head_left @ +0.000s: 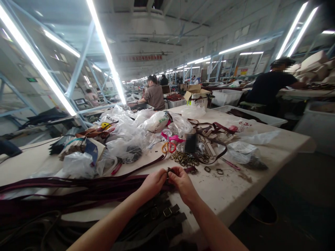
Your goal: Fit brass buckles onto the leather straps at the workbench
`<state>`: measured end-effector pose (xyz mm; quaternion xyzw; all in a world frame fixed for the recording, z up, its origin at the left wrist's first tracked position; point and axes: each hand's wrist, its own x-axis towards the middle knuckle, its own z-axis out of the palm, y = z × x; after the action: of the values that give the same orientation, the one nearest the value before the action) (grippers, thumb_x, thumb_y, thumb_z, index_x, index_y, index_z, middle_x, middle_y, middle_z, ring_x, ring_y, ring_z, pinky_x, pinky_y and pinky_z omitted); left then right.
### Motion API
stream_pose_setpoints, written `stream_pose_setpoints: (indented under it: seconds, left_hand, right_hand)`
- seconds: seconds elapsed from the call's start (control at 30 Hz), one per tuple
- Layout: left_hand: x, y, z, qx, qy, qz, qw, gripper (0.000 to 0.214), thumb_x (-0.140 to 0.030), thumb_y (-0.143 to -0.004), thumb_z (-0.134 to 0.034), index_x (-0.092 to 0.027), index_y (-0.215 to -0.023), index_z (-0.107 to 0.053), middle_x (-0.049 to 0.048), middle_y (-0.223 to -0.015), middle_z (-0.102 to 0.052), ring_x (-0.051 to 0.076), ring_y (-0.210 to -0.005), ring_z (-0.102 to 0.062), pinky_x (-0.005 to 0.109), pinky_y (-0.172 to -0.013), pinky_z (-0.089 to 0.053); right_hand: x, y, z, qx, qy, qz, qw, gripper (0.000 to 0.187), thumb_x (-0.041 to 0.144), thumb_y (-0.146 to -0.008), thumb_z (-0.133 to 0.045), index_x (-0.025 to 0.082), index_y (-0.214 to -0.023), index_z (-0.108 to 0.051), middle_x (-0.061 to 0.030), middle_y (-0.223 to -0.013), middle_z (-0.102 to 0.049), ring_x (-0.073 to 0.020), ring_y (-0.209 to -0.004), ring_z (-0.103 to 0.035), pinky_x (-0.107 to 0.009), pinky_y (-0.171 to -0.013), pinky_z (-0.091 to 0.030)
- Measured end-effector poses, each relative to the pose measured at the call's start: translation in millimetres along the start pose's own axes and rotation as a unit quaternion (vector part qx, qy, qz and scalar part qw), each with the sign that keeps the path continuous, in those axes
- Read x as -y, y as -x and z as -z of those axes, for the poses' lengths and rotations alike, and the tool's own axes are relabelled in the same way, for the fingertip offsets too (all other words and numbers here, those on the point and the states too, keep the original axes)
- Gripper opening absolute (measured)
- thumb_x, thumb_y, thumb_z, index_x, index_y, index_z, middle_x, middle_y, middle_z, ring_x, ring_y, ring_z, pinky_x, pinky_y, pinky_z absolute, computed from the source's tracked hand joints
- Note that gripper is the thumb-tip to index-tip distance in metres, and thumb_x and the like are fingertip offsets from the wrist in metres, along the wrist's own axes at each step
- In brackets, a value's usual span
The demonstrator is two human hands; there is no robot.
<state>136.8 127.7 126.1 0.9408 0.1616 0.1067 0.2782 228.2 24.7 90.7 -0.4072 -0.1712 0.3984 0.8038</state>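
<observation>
My left hand (156, 180) and my right hand (182, 181) meet over the near part of the table, both closed. Pinched between their fingertips is a small dark metal buckle (168, 170), partly covered by the fingers. Long maroon straps (104, 186) lie under and to the left of my hands. Below them are dark straps (146, 230), some with a metal buckle (167, 211) at the end. Just beyond my fingers spreads a heap of brass-coloured buckles (183, 158). A few loose buckles (220, 171) lie to its right.
Scissors with orange and red handles (169, 147) lie past the buckle heap. Clear plastic bags (125, 129) pile up behind. A filled plastic bag (244, 153) sits at the right, near the table edge (261, 184). Co-workers (154, 94) sit farther off, among white bins (226, 97).
</observation>
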Motion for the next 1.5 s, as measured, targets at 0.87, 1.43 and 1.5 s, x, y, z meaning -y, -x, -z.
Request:
stream_pose_setpoints:
  seconds: [0.87,1.43,1.5]
  left_hand:
    - [8.6,-5.3,14.6,-0.067,0.240,0.033,0.968,0.024,-0.034,-0.081,-0.043,-0.015,-0.088,-0.056,0.0010,-0.072,-0.056,0.012,-0.063,-0.051,0.024,-0.062,-0.043]
    - [8.1,1.1,13.2,-0.051,-0.161,0.036,0.985,0.011,-0.022,-0.078,-0.046,-0.017,-0.072,-0.054,0.0033,-0.073,-0.058,0.017,-0.069,-0.053,0.026,-0.062,-0.037]
    - [9.4,2.0,13.4,-0.054,-0.101,0.031,0.993,0.009,-0.023,-0.078,-0.047,-0.017,-0.078,-0.055,0.0033,-0.077,-0.058,0.017,-0.073,-0.053,0.026,-0.065,-0.040]
  right_hand:
    - [-10.7,-16.1,-6.3,0.004,0.003,-0.164,0.986,0.028,0.027,-0.055,-0.072,0.015,-0.070,-0.052,0.0003,-0.062,-0.057,-0.0100,-0.057,-0.054,-0.021,-0.052,-0.044]
    - [-33.7,-20.0,-6.0,0.005,0.123,-0.100,0.987,0.030,0.037,-0.060,-0.069,0.015,-0.073,-0.054,0.0022,-0.062,-0.054,-0.0094,-0.053,-0.049,-0.022,-0.051,-0.040]
    - [-32.4,-17.7,-3.6,0.017,0.139,-0.067,0.988,0.031,0.040,-0.062,-0.067,0.015,-0.075,-0.055,0.0015,-0.065,-0.056,-0.0105,-0.056,-0.050,-0.023,-0.054,-0.042]
